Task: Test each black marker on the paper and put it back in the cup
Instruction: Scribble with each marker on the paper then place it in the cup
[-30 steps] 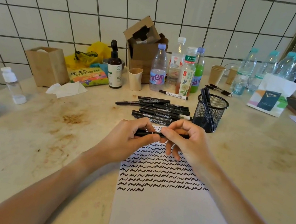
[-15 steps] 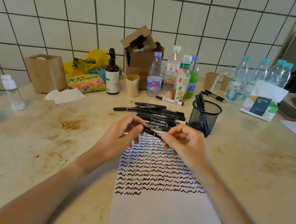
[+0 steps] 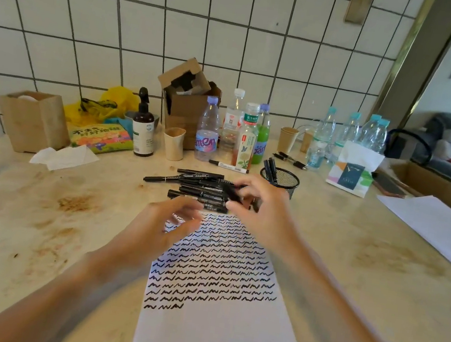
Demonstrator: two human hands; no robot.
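A white paper [image 3: 221,341] with several rows of black squiggles lies in front of me. Behind it is a pile of black markers [image 3: 198,187]. A black mesh cup [image 3: 286,180] right of the pile holds a few markers [image 3: 270,167]. My right hand [image 3: 262,212] hovers over the pile's right end, just left of the cup, and grips a black marker [image 3: 234,194]; it is blurred. My left hand [image 3: 162,226] hangs over the paper's top left corner with loosely curled fingers and nothing in it.
Drink bottles [image 3: 233,130], a cardboard box [image 3: 185,99], a pump bottle [image 3: 142,128], paper cups [image 3: 174,143] and a wooden box [image 3: 31,119] line the tiled wall. A white marker [image 3: 229,166] lies before the bottles. More sheets [image 3: 439,231] lie at the right.
Both hands held one marker over the paper. The left hand has let go and dropped back; the right hand has carried the marker up and right toward the cup. The camera tilted up.
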